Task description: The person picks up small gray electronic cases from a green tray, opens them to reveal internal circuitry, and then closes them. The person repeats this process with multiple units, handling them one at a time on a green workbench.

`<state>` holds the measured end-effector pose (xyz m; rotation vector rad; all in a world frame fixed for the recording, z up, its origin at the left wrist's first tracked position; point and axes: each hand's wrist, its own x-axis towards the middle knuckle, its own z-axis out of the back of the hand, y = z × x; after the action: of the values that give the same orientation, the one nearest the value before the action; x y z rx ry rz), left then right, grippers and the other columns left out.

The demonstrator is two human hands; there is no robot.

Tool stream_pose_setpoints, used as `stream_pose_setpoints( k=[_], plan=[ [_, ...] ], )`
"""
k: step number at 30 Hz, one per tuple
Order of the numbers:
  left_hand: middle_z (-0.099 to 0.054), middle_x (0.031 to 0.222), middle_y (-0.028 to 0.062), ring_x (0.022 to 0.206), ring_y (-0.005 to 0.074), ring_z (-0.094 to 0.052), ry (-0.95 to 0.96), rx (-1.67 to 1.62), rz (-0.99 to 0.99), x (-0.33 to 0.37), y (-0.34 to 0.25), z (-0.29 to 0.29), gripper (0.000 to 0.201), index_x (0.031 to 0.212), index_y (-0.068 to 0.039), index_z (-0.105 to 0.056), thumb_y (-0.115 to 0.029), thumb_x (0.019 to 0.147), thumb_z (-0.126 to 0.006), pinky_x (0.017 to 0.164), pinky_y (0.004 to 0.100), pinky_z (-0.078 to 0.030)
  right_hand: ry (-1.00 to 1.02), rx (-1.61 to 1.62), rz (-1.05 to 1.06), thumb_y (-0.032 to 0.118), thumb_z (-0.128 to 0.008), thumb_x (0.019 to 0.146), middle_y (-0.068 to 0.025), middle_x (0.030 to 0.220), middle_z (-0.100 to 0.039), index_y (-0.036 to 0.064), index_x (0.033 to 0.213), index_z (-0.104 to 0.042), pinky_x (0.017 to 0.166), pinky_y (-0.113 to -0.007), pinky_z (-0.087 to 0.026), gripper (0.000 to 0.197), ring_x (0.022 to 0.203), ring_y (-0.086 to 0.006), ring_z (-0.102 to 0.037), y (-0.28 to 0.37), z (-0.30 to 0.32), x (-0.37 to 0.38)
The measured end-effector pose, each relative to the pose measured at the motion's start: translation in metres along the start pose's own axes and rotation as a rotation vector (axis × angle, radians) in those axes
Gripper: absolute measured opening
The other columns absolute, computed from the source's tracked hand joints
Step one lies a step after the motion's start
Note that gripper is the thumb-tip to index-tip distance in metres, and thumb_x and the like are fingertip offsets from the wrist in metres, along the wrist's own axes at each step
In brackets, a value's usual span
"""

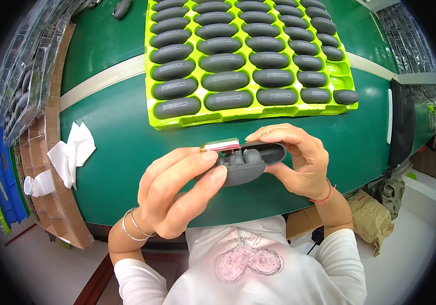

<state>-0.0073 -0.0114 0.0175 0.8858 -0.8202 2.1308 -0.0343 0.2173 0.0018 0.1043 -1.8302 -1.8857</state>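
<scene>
Both hands' fingers [202, 162] clasp the open grey case [248, 162] between them.

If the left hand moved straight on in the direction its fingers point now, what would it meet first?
The left hand points rightward, already touching the open grey case. Going on, it would probably press into that case, then meet the right hand holding its far end.

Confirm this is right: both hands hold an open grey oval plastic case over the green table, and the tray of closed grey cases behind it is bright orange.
Not quite: the moulded plastic tray is bright lime green, not orange, as the head view shows. The rest stands: the left hand and right hand hold the open grey oval plastic case over the green table.
</scene>
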Motion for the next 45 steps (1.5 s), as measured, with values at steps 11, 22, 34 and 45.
stream_pose_setpoints(
  k=[11, 22, 34, 45],
  plan=[
    [-0.063, 0.101, 0.0111, 0.089, 0.0271, -0.061, 0.024, 0.023, -0.144, 0.001, -0.008, 0.009, 0.027, 0.096, -0.004, -0.068, -0.004, 0.069, -0.072, 0.065, 0.0308, -0.059, -0.002, -0.080, 0.055, -0.003, -0.079, 0.069, -0.0125, 0.105, -0.068, 0.0029, 0.110, -0.062, 0.074, -0.030, -0.055, 0.044, 0.094, -0.0236, -0.066, -0.004, 0.001, -0.001],
    [-0.066, 0.098, 0.0135, 0.084, 0.0243, -0.063, 0.074, -0.425, 0.481, 0.006, -0.014, 0.000, 0.046, 0.104, 0.001, -0.060, 0.000, 0.064, -0.083, 0.073, 0.0311, -0.052, 0.004, -0.006, -0.062, -0.002, -0.077, 0.073, -0.0129, 0.107, -0.066, -0.0004, 0.112, -0.061, 0.074, -0.029, -0.057, 0.043, 0.091, -0.0204, -0.068, -0.005, -0.001, -0.004],
    [-0.066, 0.104, 0.0134, 0.095, 0.0169, -0.063, 0.087, -1.008, 1.226, 0.006, -0.012, -0.009, 0.037, 0.112, 0.006, -0.060, -0.004, 0.080, -0.076, 0.086, 0.0303, -0.051, 0.044, 0.106, -0.196, 0.000, -0.075, 0.077, -0.0170, 0.112, -0.064, -0.0041, 0.124, -0.054, 0.075, -0.031, -0.057, 0.053, 0.090, -0.0210, -0.068, -0.008, -0.007, -0.009],
    [-0.068, 0.088, 0.0082, 0.078, 0.0154, -0.061, 0.206, -0.618, 0.933, 0.001, -0.008, -0.009, 0.034, 0.105, 0.000, -0.069, -0.008, 0.074, -0.080, 0.070, 0.0266, -0.050, 0.056, 0.012, -0.137, 0.001, -0.074, 0.078, -0.0168, 0.116, -0.062, -0.0036, 0.127, -0.051, 0.081, -0.032, -0.055, 0.054, 0.095, -0.0228, -0.067, -0.005, -0.007, -0.006]
  ],
)
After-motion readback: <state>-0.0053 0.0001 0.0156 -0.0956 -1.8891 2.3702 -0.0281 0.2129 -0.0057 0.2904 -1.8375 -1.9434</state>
